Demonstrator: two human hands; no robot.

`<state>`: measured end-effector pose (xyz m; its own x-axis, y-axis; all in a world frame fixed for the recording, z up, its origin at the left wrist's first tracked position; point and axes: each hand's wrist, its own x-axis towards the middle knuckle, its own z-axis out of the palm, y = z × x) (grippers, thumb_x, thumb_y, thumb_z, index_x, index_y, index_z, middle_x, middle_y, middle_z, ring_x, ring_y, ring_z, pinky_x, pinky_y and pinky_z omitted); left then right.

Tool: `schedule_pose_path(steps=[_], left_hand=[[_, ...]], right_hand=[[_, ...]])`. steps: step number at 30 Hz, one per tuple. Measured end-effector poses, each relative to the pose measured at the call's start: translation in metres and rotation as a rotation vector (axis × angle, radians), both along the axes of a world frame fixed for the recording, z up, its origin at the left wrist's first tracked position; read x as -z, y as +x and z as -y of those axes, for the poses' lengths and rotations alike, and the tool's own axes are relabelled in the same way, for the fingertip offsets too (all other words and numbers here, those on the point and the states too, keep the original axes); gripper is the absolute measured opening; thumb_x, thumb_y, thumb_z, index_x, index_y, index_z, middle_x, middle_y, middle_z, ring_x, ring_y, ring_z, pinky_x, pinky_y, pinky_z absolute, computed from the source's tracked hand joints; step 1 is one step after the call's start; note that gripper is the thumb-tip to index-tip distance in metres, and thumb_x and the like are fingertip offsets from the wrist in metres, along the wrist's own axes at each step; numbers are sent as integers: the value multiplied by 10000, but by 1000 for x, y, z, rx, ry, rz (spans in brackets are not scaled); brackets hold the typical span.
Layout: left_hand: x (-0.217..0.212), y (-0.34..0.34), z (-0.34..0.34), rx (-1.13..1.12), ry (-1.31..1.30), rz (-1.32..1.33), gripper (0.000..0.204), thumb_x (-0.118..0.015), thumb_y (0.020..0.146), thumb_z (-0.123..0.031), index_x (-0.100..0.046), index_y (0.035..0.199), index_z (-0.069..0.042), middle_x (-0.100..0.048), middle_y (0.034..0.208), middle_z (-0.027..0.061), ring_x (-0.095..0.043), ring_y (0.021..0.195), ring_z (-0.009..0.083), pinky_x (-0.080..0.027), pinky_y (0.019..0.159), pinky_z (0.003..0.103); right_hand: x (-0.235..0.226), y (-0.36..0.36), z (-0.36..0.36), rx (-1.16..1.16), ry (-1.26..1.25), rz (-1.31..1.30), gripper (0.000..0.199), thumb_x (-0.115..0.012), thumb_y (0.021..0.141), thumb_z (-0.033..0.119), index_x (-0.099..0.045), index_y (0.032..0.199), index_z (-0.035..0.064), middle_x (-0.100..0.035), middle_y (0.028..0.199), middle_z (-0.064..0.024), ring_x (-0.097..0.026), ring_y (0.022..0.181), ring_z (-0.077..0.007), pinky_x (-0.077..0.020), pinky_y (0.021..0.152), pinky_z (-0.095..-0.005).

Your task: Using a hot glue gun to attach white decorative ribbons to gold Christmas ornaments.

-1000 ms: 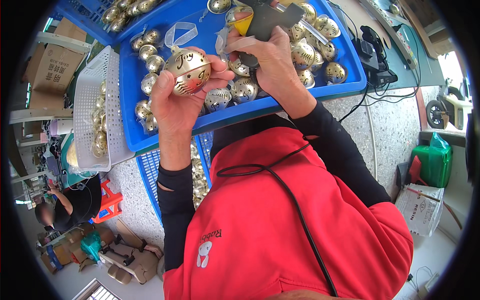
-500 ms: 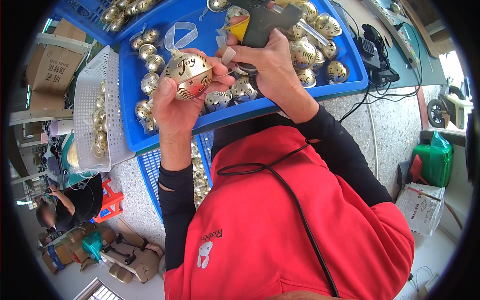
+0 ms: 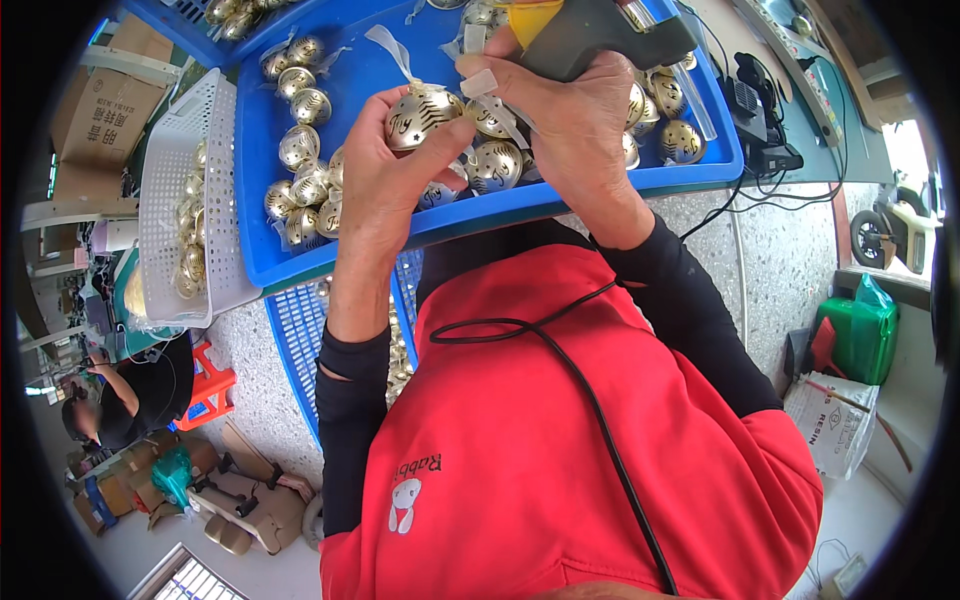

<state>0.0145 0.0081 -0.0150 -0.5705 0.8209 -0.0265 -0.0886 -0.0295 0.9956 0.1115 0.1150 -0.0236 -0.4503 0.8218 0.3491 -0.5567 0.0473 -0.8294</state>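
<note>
My left hand [image 3: 398,180] is closed around a gold ball-shaped ornament [image 3: 418,122] with black lettering and cut-out patterns. A sheer white ribbon [image 3: 393,52] stands up from the ornament's top. To its right, my right hand [image 3: 590,125] grips a dark glue gun [image 3: 600,42] with a yellow part near its nozzle; the nozzle tip is out of frame. Short pale ribbon pieces [image 3: 479,83] stick out at this hand's thumb and fingers. Beneath both hands is a blue tray [image 3: 700,178] holding many similar gold ornaments [image 3: 496,166].
A white perforated basket [image 3: 222,255] of ornaments stands left of the tray, with another blue crate [image 3: 180,38] behind. Below the table edge is a blue slatted crate [image 3: 300,340]. Black cables [image 3: 800,190] and a black device [image 3: 765,105] lie right. A person [image 3: 140,395] sits far left.
My left hand has turned the ornament and moved it slightly right and up. My right hand has swung the glue gun to the right, its body now tilted away from the ornament.
</note>
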Motion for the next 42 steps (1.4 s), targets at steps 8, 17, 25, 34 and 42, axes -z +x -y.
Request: schedule_pose_path(steps=[8, 17, 25, 34, 42], left_hand=[[5, 10, -3, 40, -80, -34, 608, -754, 726, -280, -429, 1120, 48, -587, 815, 75, -565, 625, 87, -442, 441, 198], [8, 15, 1, 16, -53, -96, 523, -640, 829, -356, -441, 1109, 38, -579, 852, 81, -590, 679, 106, -459, 450, 211], [11, 13, 3, 12, -21, 58, 415, -549, 868, -339, -464, 1074, 11, -579, 890, 86, -603, 733, 128, -466, 452, 217], [14, 16, 3, 23, -38, -68, 570, -521, 868, -478, -438, 1113, 30, -583, 908, 97, -613, 765, 130, -466, 449, 207], [18, 17, 1, -38, 13, -58, 507, -413, 930, -450, -480, 1172, -9, -595, 889, 68, -607, 718, 109, -457, 426, 203]], right_hand=[[-8, 1, 13, -4, -99, 77, 178, -713, 710, -37, -615, 853, 8, -616, 729, -21, -581, 631, -80, -469, 558, -205], [-12, 5, 18, -52, -106, 171, 211, -701, 730, -38, -608, 914, 10, -615, 768, -19, -576, 656, -74, -476, 576, -200], [10, -16, 0, -44, 553, -452, 363, -699, 760, -26, -545, 1086, 25, -599, 823, 1, -567, 686, -63, -473, 578, -191], [23, -19, -1, -34, 564, -507, 395, -682, 762, -54, -530, 1117, 29, -588, 832, 0, -569, 709, -72, -473, 605, -187], [8, -1, 22, -60, -175, -45, 424, -673, 766, -65, -517, 1143, 47, -582, 842, -2, -558, 711, -66, -465, 600, -179]])
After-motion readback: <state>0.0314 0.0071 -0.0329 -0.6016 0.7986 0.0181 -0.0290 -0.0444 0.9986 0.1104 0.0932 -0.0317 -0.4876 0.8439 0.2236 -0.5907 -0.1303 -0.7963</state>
